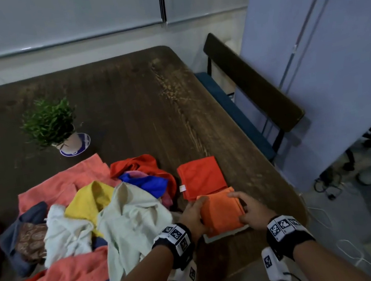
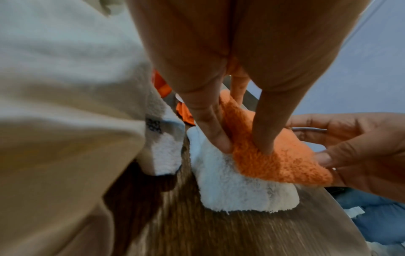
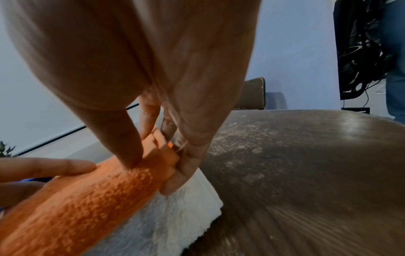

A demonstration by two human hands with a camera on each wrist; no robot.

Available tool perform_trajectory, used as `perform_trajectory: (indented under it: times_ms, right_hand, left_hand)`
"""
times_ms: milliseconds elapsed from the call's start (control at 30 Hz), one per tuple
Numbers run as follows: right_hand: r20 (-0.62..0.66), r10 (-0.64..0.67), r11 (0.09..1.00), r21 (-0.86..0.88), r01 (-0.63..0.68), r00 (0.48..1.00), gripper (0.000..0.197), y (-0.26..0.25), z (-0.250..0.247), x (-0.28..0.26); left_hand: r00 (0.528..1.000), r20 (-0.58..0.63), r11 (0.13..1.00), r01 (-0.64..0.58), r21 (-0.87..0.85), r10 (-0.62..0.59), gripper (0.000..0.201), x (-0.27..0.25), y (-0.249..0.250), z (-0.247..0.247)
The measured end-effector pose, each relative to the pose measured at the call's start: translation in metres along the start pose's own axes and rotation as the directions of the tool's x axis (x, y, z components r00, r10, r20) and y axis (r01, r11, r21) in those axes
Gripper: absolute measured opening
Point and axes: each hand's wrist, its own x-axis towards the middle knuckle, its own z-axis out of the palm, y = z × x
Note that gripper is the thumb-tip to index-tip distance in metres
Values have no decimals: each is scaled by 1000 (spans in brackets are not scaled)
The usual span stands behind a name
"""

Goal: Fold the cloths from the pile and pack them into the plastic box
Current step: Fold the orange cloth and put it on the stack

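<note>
Both my hands hold a folded fluffy orange cloth (image 1: pixel 221 211) at the table's near right edge. It lies on a folded white cloth (image 1: pixel 227 234). My left hand (image 1: pixel 194 214) grips its left side, thumb on top and fingers (image 2: pixel 215 136) down the side of the orange cloth (image 2: pixel 274 161) against the white cloth (image 2: pixel 236 194). My right hand (image 1: pixel 248 211) pinches the right side, thumb pressed on the orange cloth (image 3: pixel 87 199) and fingertips (image 3: pixel 175 183) tucked at its edge over the white cloth (image 3: pixel 175 216). The unfolded pile (image 1: pixel 118 208) lies left of the hands. No plastic box shows.
A folded red-orange cloth (image 1: pixel 200 177) lies flat just behind the stack. A potted plant (image 1: pixel 60 126) on a saucer stands at the middle left of the dark wooden table (image 1: pixel 126 96). A chair (image 1: pixel 250 84) stands at the table's right edge. Cables lie on the floor at the right.
</note>
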Motion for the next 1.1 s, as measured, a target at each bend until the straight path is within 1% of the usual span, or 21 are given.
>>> perform_trajectory:
  times_ms: [67,167,300,400,467,533,633,700,733,800,900,933,1000,1100]
  right_hand:
    - [-27,-1,1000,-7,1,1000,80,7,-6,2]
    - [-53,8,1000,-1,-8,999,79,15,-18,3]
    - [-45,24,999,-40,-26,999,80,22,-28,7]
    - [-51,17,999,-30,-18,999,79,25,-30,7]
    - [-91,29,999,-23,-31,995,76,28,-36,5]
    - [-157,68,998,-3,-69,985,71,28,-46,0]
    - [-261,121,992,10,-122,958,65,32,-62,-3]
    - [-282,128,990,-22,-140,951,63,36,-70,-3]
    - [-283,136,986,-53,-157,949,63,39,-73,-3]
    - [-268,143,974,-131,-183,953,64,45,-76,1]
    - [-203,161,921,-322,-221,966,69,54,-69,6]
    - [-199,193,897,-362,-255,961,73,57,-65,6]
    - [-223,250,865,-387,-321,942,75,59,-56,5]
    - [-267,273,835,-412,-365,924,76,59,-48,2]
  left_hand:
    - [1000,-6,1000,-4,-3,4,103,4,7,5]
    - [1000,-14,1000,-23,14,23,96,13,21,10]
    - [1000,-14,998,-19,59,19,90,21,35,15]
    - [1000,-5,998,-5,56,6,88,22,38,20]
    - [1000,-1,999,-21,34,21,83,26,45,21]
    - [998,0,997,-69,20,69,75,28,59,22]
    - [991,58,992,-121,17,120,68,33,84,27]
    - [987,105,993,-120,9,118,67,37,93,35]
    - [986,122,993,-117,35,112,69,42,96,41]
    - [987,142,982,-93,167,69,75,49,98,51]
    - [989,150,926,-73,370,18,77,57,99,57]
    - [989,146,911,-71,406,12,76,58,99,58]
    - [991,133,892,-59,448,-2,71,59,97,59]
    - [996,92,866,-64,496,21,66,60,95,58]
